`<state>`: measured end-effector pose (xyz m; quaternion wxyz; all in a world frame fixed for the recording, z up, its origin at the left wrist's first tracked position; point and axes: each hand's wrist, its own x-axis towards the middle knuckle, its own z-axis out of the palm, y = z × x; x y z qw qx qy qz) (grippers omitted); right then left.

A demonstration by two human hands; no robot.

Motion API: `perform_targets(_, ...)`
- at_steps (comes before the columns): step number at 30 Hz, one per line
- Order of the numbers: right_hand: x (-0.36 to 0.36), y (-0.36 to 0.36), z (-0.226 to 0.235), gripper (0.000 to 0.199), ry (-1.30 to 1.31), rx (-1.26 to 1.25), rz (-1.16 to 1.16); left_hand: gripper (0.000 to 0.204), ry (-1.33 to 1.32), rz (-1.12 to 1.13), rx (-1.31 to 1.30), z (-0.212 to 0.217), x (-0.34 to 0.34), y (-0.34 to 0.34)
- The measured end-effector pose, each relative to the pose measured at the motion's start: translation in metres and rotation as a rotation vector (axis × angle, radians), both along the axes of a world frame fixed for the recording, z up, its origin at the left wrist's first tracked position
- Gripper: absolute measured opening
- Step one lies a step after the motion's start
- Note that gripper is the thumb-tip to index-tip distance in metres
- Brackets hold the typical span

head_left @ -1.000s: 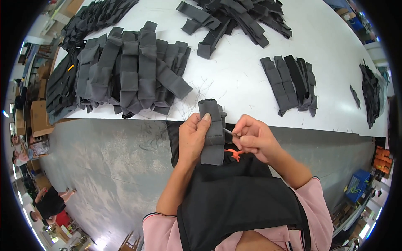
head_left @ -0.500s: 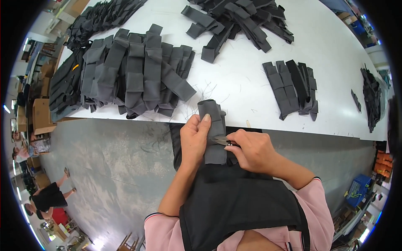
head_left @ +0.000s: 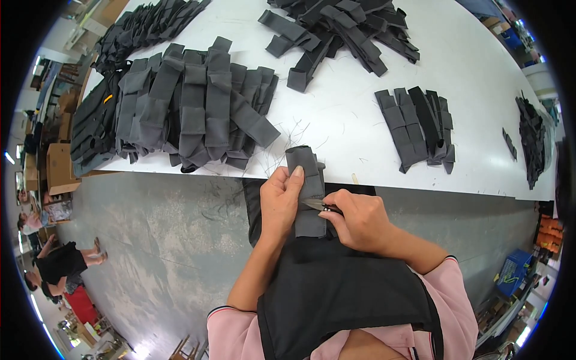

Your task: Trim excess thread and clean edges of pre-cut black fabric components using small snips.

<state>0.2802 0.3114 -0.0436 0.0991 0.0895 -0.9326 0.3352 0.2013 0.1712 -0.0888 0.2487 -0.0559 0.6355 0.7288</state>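
My left hand (head_left: 281,201) is closed on a dark grey fabric strip (head_left: 310,223), thumb on top, at the table's near edge. The strip looks folded and layered, with its upper end over the white table. In my right hand (head_left: 361,217) is a pair of small thread snips (head_left: 314,204) with black handles. Their pointed metal blades lie against the strip, just right of my left fingers; whether they touch a thread is too small to tell. Loose dark threads (head_left: 295,133) are scattered on the table just beyond the strip.
A thick row of grey fabric strips (head_left: 195,102) lies left on the white table (head_left: 336,129). Another heap (head_left: 345,30) is at the back, and a smaller stack (head_left: 418,129) sits to the right. Dark pieces (head_left: 531,144) lie far right. Another person (head_left: 63,264) is on the floor side at left.
The snips' blades have shifted slightly on the strip, and the strip and both hands have moved a little nearer me. The person at far left has changed position.
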Motion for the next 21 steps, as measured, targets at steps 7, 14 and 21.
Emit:
perform_targets(7, 0.002, 0.001, 0.003, 0.021, -0.011, 0.027, -0.005, 0.024, -0.038, 0.018, 0.027, 0.005, 0.001, 0.004)
perform_targets(14, 0.003, 0.004, -0.003, 0.021, 0.016, -0.015, -0.077, 0.026, -0.006, -0.022, -0.008, -0.007, -0.001, 0.001)
perform_targets(21, 0.002, 0.005, 0.003, 0.020, -0.054, -0.025, -0.057, 0.027, -0.023, -0.033, -0.004, 0.000, -0.004, 0.006)
